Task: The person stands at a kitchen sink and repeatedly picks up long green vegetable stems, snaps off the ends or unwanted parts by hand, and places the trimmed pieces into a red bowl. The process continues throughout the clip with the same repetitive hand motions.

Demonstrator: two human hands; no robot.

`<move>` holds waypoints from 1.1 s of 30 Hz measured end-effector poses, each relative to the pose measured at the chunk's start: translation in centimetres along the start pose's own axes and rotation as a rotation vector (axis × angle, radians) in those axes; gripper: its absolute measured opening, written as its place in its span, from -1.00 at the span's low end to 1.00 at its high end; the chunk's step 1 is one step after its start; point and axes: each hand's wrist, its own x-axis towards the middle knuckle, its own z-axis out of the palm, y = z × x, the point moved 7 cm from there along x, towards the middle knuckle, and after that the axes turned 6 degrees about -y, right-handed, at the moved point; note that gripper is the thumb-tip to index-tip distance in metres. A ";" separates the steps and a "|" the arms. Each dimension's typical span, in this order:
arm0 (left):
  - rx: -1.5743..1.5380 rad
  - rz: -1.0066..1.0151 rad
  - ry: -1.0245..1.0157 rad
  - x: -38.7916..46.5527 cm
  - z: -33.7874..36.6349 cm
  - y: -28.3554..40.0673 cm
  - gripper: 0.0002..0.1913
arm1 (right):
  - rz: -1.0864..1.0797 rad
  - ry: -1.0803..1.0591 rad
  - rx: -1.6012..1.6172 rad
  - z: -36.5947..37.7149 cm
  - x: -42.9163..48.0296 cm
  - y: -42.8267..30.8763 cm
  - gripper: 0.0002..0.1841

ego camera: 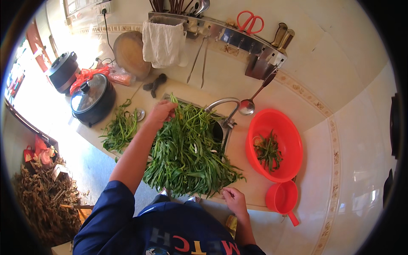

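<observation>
A large heap of leafy greens (188, 156), resembling water spinach, covers most of the sink and hangs over the counter's front edge. My left hand (162, 112) is at the heap's far left corner, its bent fingers gripping stem ends there. Beside the heap's near right edge is my right hand (235, 200), fingers curled; whether a leaf is between its fingertips cannot be made out. A smaller pile of greens (119, 129) lies on the counter to the left. To the right, a red plastic basin (291, 140) holds a small bunch of greens (269, 151).
A curved faucet (224, 102) arches over the sink's back right. A red dipper (282, 197) sits by the basin. At left stand a lidded electric pan (92, 100) and a rice cooker (63, 71). Tongs (197, 62), a ladle (247, 106) and knives (282, 36) are on the wall rack.
</observation>
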 end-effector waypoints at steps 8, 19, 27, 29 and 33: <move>-0.299 0.321 -0.243 -9.9 2.9 12.3 -0.87 | -0.249 -0.077 -0.063 1.6 4.1 -6.8 -0.79; -0.173 0.273 -0.278 -17.5 4.5 6.6 -0.89 | -0.571 0.040 0.073 0.8 9.0 -23.0 -0.80; -0.062 0.171 -0.366 -19.9 5.3 3.3 -0.86 | -0.497 -0.523 0.375 8.8 13.1 -25.1 -0.65; 0.004 0.147 -0.360 -19.5 5.2 1.8 -0.85 | -0.433 -0.550 0.343 9.6 13.1 -24.9 -0.71; 0.060 0.147 -0.331 -19.2 5.3 0.5 -0.72 | -0.360 -0.453 0.268 9.4 13.4 -24.8 -0.83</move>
